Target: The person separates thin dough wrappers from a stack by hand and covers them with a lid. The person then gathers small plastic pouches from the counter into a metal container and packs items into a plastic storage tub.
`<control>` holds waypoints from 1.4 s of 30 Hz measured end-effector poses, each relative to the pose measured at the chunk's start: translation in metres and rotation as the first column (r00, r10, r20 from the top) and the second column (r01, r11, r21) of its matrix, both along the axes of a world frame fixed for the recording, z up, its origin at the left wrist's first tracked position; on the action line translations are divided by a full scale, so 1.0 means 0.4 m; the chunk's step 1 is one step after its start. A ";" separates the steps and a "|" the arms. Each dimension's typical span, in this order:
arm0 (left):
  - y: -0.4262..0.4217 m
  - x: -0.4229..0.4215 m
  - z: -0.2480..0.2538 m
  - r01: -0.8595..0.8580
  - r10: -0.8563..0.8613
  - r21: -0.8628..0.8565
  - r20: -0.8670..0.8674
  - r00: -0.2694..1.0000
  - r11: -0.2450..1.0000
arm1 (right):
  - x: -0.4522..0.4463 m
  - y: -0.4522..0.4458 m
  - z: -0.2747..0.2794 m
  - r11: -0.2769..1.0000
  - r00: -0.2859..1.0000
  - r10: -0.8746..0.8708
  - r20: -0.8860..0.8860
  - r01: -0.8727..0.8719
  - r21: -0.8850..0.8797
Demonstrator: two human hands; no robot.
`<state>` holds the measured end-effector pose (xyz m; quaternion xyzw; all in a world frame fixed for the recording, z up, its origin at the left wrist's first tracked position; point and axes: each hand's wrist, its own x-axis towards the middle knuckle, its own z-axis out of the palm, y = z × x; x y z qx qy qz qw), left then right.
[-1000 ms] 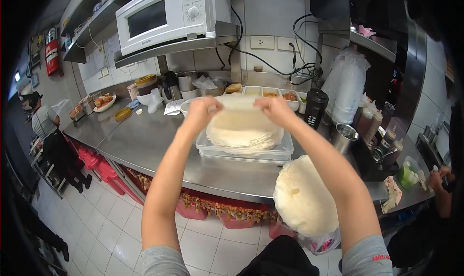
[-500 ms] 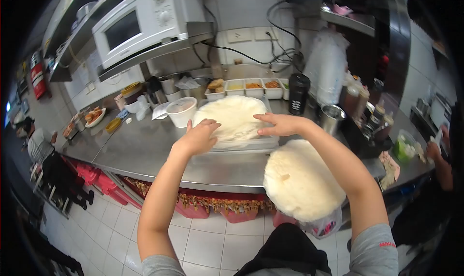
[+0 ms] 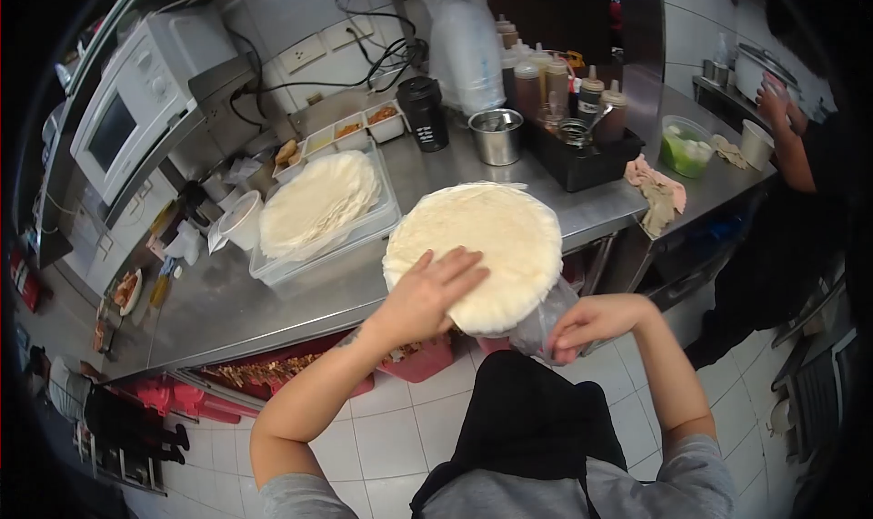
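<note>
A thick round stack of pale flatbread sheets (image 3: 491, 237) overhangs the counter's front edge, with a clear plastic bag (image 3: 538, 323) hanging under its right side. My left hand (image 3: 438, 287) is open, its fingers lying flat on the stack's near left part. Beside the bag, my right hand (image 3: 596, 323) has its fingers loosely bent and apart. Its fingertips are at the bag's edge; whether they touch it I cannot make out. Farther left, a second pile of thin round sheets (image 3: 323, 201) rests on a clear plastic container (image 3: 386, 201).
Behind the sheets stand a white tub (image 3: 240, 221), several topping trays (image 3: 385, 123), a black cup (image 3: 422, 114) and a steel pot (image 3: 496, 137). Sauce bottles (image 3: 589, 96) fill a black caddy at right. Cloths (image 3: 657, 191) hang near a co-worker's arm (image 3: 789, 137).
Both hands have left the pile on the container. My left hand now lies on the thick stack and my right hand is down by the bag. The view has turned right.
</note>
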<state>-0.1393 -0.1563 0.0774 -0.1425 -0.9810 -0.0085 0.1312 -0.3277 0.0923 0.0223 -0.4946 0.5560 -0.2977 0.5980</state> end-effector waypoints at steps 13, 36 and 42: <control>0.103 -0.138 0.105 -0.085 0.075 0.572 0.042 0.996 0.816 | 0.020 -0.135 0.020 0.558 0.651 -0.407 0.640 0.732 -0.390; 0.053 -0.222 0.085 -0.396 0.365 0.525 0.167 0.916 0.754 | 0.071 -0.154 0.039 0.021 0.249 -0.961 0.121 0.500 -0.866; 0.042 -0.247 0.032 -0.263 0.291 0.447 0.006 0.957 0.855 | 0.087 -0.162 0.079 0.114 0.240 -0.963 -0.121 -0.044 -0.993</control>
